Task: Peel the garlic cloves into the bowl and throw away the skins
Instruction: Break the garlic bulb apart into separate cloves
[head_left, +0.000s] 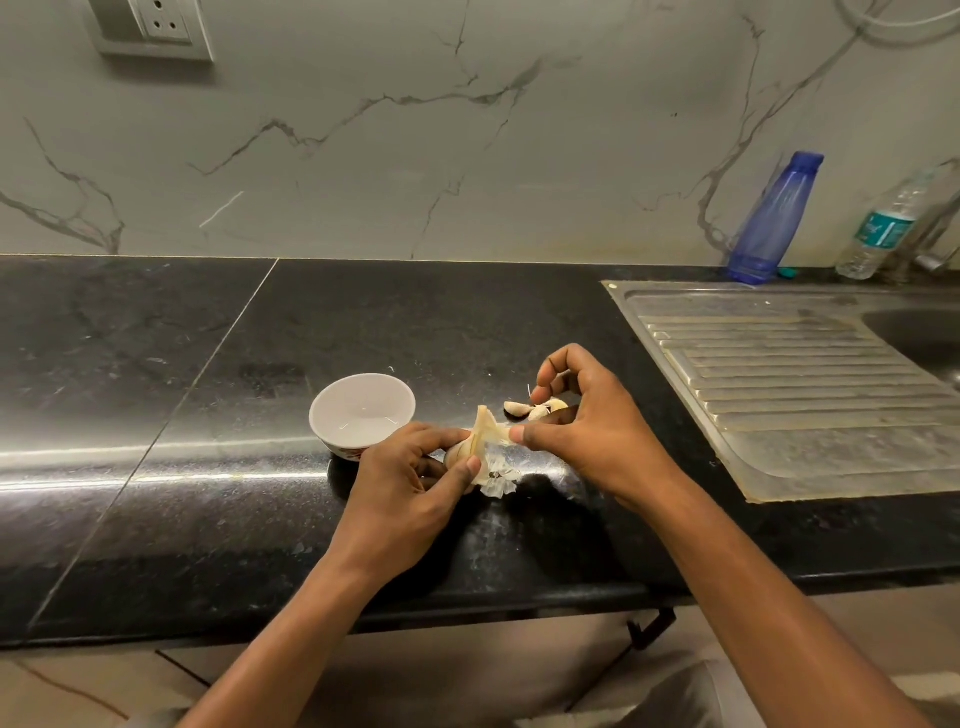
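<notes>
Left hand (415, 467) gripping garlic bulb (460, 453) just right of white bowl (313, 415) | right hand (582, 421) pinching skin strip (493, 432), drawn taut | risks, as judged: skin tearing short; flakes drifting into bowl; loose cloves (524, 409) farther right getting knocked.

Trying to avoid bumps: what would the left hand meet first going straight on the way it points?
Probably the right hand, pinching skin off the garlic that the left hand grips; depth is unclear.

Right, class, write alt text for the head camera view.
The left hand grips a garlic bulb while the right hand pinches its skin, above a black counter. A white bowl stands left of them; loose cloves lie behind.
</notes>
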